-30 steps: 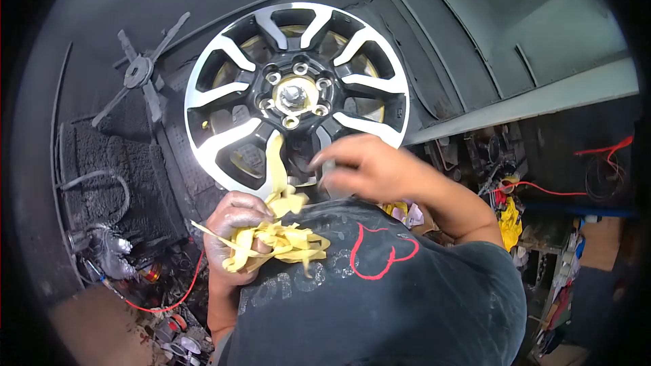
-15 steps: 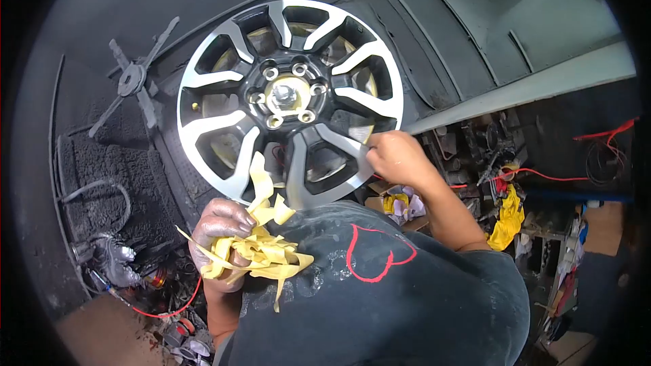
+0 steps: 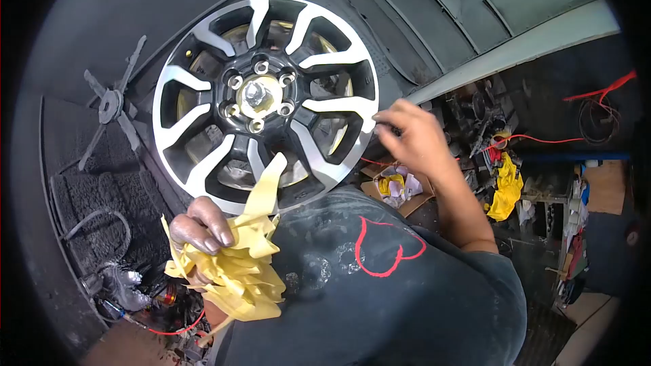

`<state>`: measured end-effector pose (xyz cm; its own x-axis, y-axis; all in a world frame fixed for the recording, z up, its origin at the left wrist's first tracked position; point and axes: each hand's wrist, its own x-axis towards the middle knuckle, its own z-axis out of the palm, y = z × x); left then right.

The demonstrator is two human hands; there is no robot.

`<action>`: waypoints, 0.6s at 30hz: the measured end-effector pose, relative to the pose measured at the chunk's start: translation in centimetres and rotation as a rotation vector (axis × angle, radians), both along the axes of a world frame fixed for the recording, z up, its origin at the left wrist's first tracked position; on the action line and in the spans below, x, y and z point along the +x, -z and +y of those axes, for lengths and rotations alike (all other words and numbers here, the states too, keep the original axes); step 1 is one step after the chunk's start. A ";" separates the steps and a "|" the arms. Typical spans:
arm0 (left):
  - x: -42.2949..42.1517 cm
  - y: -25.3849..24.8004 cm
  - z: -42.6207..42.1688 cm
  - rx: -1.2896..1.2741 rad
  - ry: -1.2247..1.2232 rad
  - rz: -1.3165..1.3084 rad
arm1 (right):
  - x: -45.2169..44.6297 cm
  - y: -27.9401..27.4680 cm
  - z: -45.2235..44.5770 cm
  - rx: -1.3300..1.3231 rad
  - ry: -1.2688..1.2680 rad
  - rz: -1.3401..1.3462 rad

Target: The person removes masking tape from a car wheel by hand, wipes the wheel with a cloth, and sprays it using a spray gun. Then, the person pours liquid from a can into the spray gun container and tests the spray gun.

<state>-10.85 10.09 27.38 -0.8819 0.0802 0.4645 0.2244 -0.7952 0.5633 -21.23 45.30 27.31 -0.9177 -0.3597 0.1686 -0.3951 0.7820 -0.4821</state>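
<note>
Head view: left hand (image 3: 202, 229) clutches yellow strips (image 3: 241, 274) in its fingers, near left of the wheel (image 3: 272, 120). Right hand (image 3: 415, 137) curls by its right edge, any pinch unclear; light fingers should spare the shiny face.

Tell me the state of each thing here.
Wheel, face showing, silver and black
Yellow strips, crumpled in a bunch
Left hand, closed around the strips
Right hand, partly curled by the wheel's edge
Cardboard box, open, with things inside
Yellow material, crumpled
Four-armed stand, arms spread
</note>
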 end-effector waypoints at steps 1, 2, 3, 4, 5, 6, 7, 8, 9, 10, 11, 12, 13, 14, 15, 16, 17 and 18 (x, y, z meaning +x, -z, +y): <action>-0.1 0.2 -0.4 -0.006 0.004 0.021 | -0.2 -0.1 0.9 0.061 0.023 0.022; 0.0 0.3 -0.4 0.018 -0.006 0.001 | -0.3 0.0 1.4 0.061 0.014 0.015; 0.1 0.3 -0.5 0.041 -0.016 -0.019 | -0.3 0.1 1.7 0.105 -0.004 0.022; 0.2 0.2 -0.5 0.049 -0.031 -0.008 | -0.4 0.3 1.8 0.148 -0.022 0.031; 0.2 0.4 -0.6 0.047 -0.039 -0.015 | -0.4 0.3 1.8 0.147 -0.030 0.026; 0.3 0.7 -0.9 0.056 -0.047 -0.005 | -0.2 0.4 1.5 0.138 -0.067 -0.001; 0.4 0.9 -0.9 0.063 -0.054 0.006 | -0.1 0.4 1.4 0.127 -0.103 -0.027; 0.6 1.4 -1.5 0.075 -0.022 0.003 | 0.0 0.7 1.3 0.126 -0.108 -0.030; 0.9 1.4 -1.9 0.075 -0.027 0.001 | 0.1 1.0 1.0 0.112 -0.157 -0.056; 1.2 1.4 -2.0 0.074 -0.025 -0.027 | 0.2 1.3 0.9 0.097 -0.206 -0.082; 1.5 1.4 -2.1 0.074 -0.024 -0.056 | 0.3 1.5 0.8 0.096 -0.210 -0.086; 1.6 1.4 -2.2 0.073 -0.029 -0.060 | 0.3 1.7 0.7 0.116 -0.253 -0.088; 1.7 1.4 -2.4 0.069 -0.034 -0.065 | 0.4 1.9 0.5 0.138 -0.296 -0.090; 1.8 1.4 -2.5 0.065 -0.039 -0.070 | 0.4 2.0 0.5 0.168 -0.316 -0.102; 1.9 1.3 -2.5 0.065 -0.045 -0.073 | 0.5 2.2 0.4 0.167 -0.322 -0.105; 2.1 1.3 -2.6 0.066 -0.056 -0.074 | 0.6 2.5 0.2 0.172 -0.341 -0.090; 2.1 1.3 -2.6 0.068 -0.067 -0.076 | 0.7 2.7 0.1 0.176 -0.361 -0.076; 2.2 1.4 -2.7 0.068 -0.073 -0.077 | 0.8 2.8 0.0 0.176 -0.371 -0.065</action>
